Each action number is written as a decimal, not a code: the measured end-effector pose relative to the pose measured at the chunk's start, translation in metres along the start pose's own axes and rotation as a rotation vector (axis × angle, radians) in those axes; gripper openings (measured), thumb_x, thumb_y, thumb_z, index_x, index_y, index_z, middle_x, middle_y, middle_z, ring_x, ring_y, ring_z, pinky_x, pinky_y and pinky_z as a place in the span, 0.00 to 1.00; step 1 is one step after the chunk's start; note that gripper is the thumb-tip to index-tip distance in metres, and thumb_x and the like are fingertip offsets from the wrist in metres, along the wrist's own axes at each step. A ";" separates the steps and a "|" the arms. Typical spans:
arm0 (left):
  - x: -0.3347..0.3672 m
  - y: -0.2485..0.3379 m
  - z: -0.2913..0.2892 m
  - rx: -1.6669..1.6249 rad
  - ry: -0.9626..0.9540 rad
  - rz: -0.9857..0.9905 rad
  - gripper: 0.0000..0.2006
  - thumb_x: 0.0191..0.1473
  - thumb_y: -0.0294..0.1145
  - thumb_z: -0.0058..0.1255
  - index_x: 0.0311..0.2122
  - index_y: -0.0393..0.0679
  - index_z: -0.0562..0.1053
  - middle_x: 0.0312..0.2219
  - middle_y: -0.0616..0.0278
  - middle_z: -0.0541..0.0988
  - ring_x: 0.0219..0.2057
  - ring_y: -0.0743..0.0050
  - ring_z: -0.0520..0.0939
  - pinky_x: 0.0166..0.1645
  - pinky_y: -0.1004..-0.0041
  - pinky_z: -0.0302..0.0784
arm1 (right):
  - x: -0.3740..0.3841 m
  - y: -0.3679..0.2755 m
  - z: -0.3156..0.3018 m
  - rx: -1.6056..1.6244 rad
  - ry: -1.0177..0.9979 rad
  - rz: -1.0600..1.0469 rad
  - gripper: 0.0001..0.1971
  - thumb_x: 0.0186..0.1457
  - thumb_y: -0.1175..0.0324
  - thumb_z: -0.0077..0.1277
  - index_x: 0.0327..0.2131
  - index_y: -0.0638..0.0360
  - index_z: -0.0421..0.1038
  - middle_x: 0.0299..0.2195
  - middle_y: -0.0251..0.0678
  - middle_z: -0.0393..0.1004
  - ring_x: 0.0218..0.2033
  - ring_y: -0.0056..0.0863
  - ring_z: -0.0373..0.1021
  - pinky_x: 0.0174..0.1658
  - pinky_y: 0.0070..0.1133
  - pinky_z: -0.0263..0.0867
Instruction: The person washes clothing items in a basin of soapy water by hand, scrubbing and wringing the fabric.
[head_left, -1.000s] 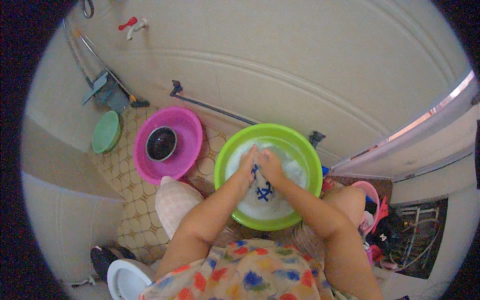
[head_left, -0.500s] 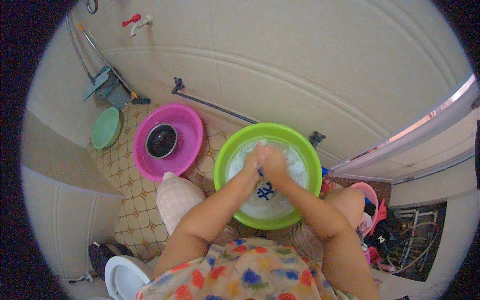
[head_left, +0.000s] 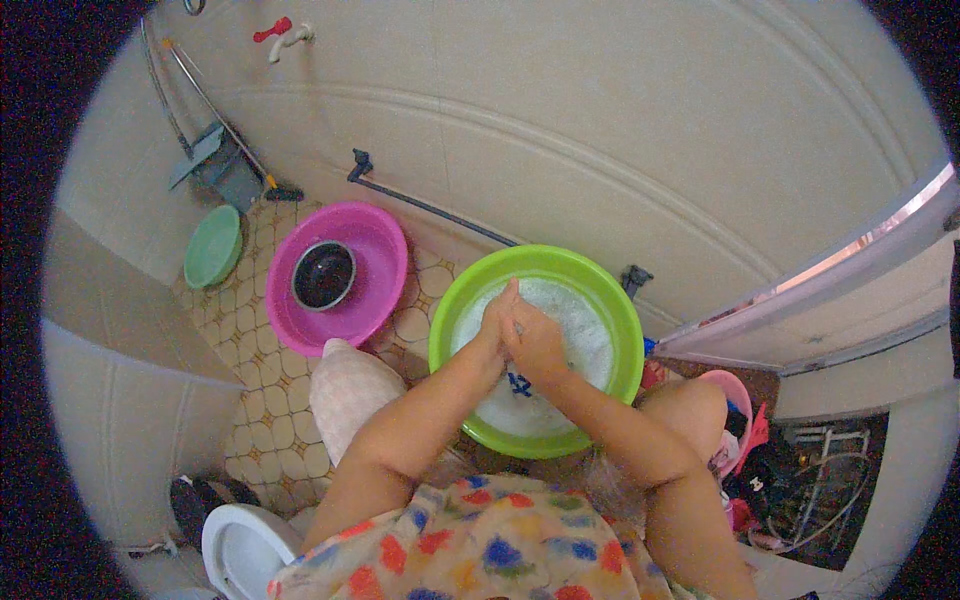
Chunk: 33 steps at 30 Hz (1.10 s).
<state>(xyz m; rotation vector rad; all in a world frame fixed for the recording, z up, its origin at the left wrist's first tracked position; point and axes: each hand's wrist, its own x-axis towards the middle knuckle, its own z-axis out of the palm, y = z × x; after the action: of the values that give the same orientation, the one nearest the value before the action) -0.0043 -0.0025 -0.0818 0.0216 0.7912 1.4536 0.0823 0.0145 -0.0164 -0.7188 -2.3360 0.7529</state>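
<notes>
A lime-green basin [head_left: 446,372] in front of me holds white, sudsy water [head_left: 585,330]. Over its middle my left hand [head_left: 495,318] and my right hand [head_left: 535,345] press against each other. A pale cloth with dark blue marks [head_left: 519,386] shows just below them, partly under water. It appears to run up between my palms, where most of it is hidden. Both hands look closed on it, the right one overlapping the left.
To the left a pink basin [head_left: 385,290] holds a round, dark-filled bowl [head_left: 324,276]. Beyond it are a mint-green basin [head_left: 213,248], a broom [head_left: 284,194] and a dustpan [head_left: 237,180]. A dark pipe [head_left: 430,208] runs along the wall. At right stands a pink tub [head_left: 738,388] of clothes.
My hands have shifted slightly left and nearer, turning against each other. Less of the blue-marked cloth shows below them. The whole view has moved a little.
</notes>
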 end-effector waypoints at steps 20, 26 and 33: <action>-0.022 0.046 0.009 0.304 0.165 0.113 0.20 0.50 0.50 0.36 0.36 0.43 0.66 0.31 0.61 0.71 0.33 0.71 0.71 0.38 0.72 0.66 | 0.005 0.081 -0.053 0.874 -0.443 0.577 0.12 0.49 0.60 0.43 0.33 0.58 0.66 0.31 0.31 0.67 0.31 0.21 0.63 0.37 0.20 0.60; -0.052 0.043 0.035 1.169 -0.060 0.304 0.14 0.44 0.34 0.47 0.38 0.44 0.66 0.32 0.62 0.69 0.35 0.75 0.68 0.41 0.75 0.63 | 0.017 0.073 -0.074 1.309 -0.181 0.636 0.15 0.49 0.60 0.43 0.39 0.57 0.62 0.34 0.35 0.67 0.34 0.27 0.65 0.39 0.23 0.61; -0.014 0.038 -0.003 1.020 0.328 0.623 0.22 0.38 0.26 0.46 0.44 0.44 0.61 0.38 0.57 0.67 0.40 0.70 0.67 0.44 0.73 0.62 | 0.012 0.119 -0.039 0.628 -0.116 0.542 0.17 0.45 0.63 0.49 0.40 0.54 0.61 0.35 0.36 0.67 0.36 0.26 0.64 0.38 0.22 0.61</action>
<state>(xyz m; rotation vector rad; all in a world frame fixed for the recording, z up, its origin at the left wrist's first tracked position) -0.0370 -0.0102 -0.0595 0.8868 1.8472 1.4766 0.1362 0.1183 -0.0627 -1.0293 -1.8197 1.6993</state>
